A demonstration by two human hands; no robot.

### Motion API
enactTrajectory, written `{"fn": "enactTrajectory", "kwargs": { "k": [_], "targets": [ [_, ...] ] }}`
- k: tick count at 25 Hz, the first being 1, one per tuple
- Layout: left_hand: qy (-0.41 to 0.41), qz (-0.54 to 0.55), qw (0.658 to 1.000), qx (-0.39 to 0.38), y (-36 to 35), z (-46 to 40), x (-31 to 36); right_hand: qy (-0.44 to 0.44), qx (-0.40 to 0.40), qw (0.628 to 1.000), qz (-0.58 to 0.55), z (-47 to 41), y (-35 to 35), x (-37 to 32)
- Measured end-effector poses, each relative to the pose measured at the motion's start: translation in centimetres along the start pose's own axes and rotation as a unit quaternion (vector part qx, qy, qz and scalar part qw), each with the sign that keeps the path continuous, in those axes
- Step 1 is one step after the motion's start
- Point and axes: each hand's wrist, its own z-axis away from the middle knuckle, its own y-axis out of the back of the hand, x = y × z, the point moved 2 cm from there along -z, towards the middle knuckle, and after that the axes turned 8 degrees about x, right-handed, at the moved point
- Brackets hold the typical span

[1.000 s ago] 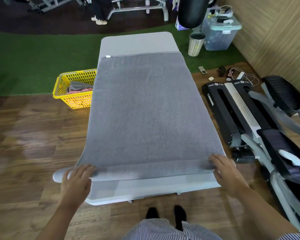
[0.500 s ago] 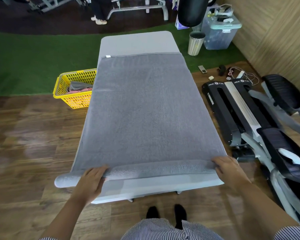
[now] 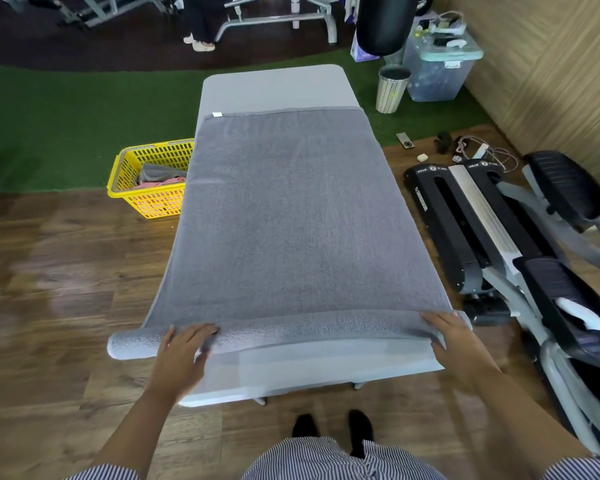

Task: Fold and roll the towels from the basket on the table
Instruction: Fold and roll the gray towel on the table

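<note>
A large grey towel [image 3: 288, 216] lies flat along the pale grey table [image 3: 278, 86], covering most of it. Its near end is wound into a thin roll [image 3: 312, 329] that runs across the table and sticks out past the left edge. My left hand [image 3: 184, 351] presses on the roll near its left end, fingers spread over it. My right hand [image 3: 454, 336] rests on the roll's right end at the table's right edge. A yellow basket [image 3: 146, 199] stands on the floor left of the table, with grey and pink towels inside.
An elliptical trainer [image 3: 506, 237] stands close along the table's right side. A striped bin [image 3: 392, 88] and a clear storage box [image 3: 437, 64] sit beyond the far right corner. Small items and cables lie on the floor there. A person stands far behind.
The folded near edge of the towel has been turned over into a roll and pushed a little away from me. Both hands moved forward with it; the left hand shifted rightward.
</note>
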Motion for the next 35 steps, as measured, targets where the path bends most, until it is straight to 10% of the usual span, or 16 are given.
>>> {"fn": "enactTrajectory", "kwargs": {
  "k": [13,24,35],
  "targets": [
    [0.012,-0.022,1.0,-0.012,0.9,-2.2,-0.3,0.048,0.081,0.994,0.047,-2.0,1.3,-0.9],
    [0.044,0.013,0.996,-0.082,1.9,-1.4,-0.5,0.005,-0.053,0.998,0.041,-2.7,1.3,0.2],
    [0.028,-0.069,0.994,-0.077,2.8,-0.8,-2.9,-0.024,-0.006,1.0,0.007,-2.2,0.6,0.5]
  ]
}}
